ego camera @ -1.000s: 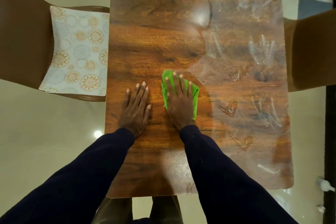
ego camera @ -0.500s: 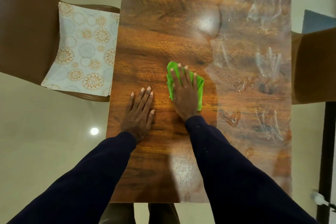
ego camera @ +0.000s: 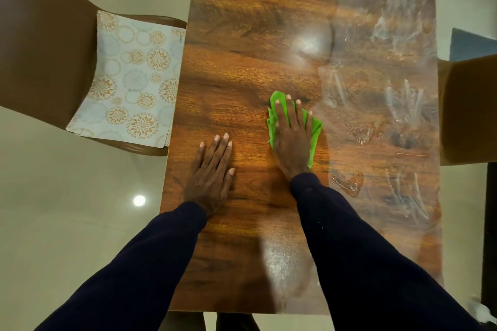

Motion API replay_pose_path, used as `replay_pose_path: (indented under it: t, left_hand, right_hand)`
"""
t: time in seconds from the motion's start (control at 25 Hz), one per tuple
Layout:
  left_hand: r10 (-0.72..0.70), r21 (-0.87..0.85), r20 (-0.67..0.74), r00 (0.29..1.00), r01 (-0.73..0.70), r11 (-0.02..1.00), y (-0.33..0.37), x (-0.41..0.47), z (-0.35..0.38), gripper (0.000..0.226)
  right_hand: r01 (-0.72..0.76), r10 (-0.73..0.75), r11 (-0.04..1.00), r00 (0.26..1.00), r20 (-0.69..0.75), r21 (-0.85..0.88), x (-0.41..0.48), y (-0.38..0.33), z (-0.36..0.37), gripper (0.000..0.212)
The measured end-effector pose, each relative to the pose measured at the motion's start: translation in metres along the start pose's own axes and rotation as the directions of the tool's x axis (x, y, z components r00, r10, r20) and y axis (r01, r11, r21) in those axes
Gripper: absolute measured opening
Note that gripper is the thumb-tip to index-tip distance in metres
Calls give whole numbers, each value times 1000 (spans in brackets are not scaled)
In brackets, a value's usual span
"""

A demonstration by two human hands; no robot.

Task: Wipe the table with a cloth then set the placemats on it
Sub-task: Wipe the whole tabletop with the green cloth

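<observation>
A glossy wooden table (ego camera: 242, 48) fills the middle of the view. My right hand (ego camera: 291, 137) lies flat on a folded green cloth (ego camera: 314, 133), pressing it onto the table near the centre. To its left, my left hand (ego camera: 211, 173) rests palm down on the bare wood, fingers slightly apart, holding nothing. Whitish smears and streaks (ego camera: 398, 105) cover the right half of the table. Pale placemats (ego camera: 131, 80) with orange flower circles lie stacked on a brown chair (ego camera: 45, 62) left of the table.
A second brown chair (ego camera: 468, 110) stands against the table's right edge. The floor around is pale and shiny, with a lamp reflection (ego camera: 139, 200) at the left. A white object (ego camera: 481, 313) lies on the floor at the lower right.
My right hand has slid the green cloth away from me and slightly right across the table. My left hand has stayed flat in place. The camera view shifted a little.
</observation>
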State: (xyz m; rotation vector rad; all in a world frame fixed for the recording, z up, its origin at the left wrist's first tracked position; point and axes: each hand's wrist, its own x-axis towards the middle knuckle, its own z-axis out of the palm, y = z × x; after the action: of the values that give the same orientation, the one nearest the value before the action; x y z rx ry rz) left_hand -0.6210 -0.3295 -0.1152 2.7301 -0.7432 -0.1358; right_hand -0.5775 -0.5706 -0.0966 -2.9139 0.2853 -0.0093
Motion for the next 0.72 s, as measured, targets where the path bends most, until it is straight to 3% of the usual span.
replay_pose_path:
  t: [0.2, 0.36, 0.48, 0.6, 0.72]
  left_hand:
    - [8, 0, 2, 1000, -8, 1000, 1, -1, -3, 61]
    - [9, -16, 2, 1000, -9, 1000, 0, 0, -1, 61]
    - [9, -4, 10, 1000, -9, 1000, -1, -2, 0, 61]
    - [11, -11, 17, 1000, -11, 1000, -1, -2, 1, 60]
    - [19, -6, 22, 1000, -19, 1000, -3, -1, 0, 60]
  right_hand:
    - [253, -255, 967, 963, 85, 43, -81, -22, 6, 60]
    - [343, -342, 939, 930, 136, 16, -150, 33, -4, 62]
    - [170, -166, 985, 981, 96, -35, -117, 64, -9, 61]
    - [-65, 65, 998, 998, 8, 1, -51, 38, -6, 54]
    - [1, -1, 1000, 1000, -10, 22, -41, -9, 9, 53]
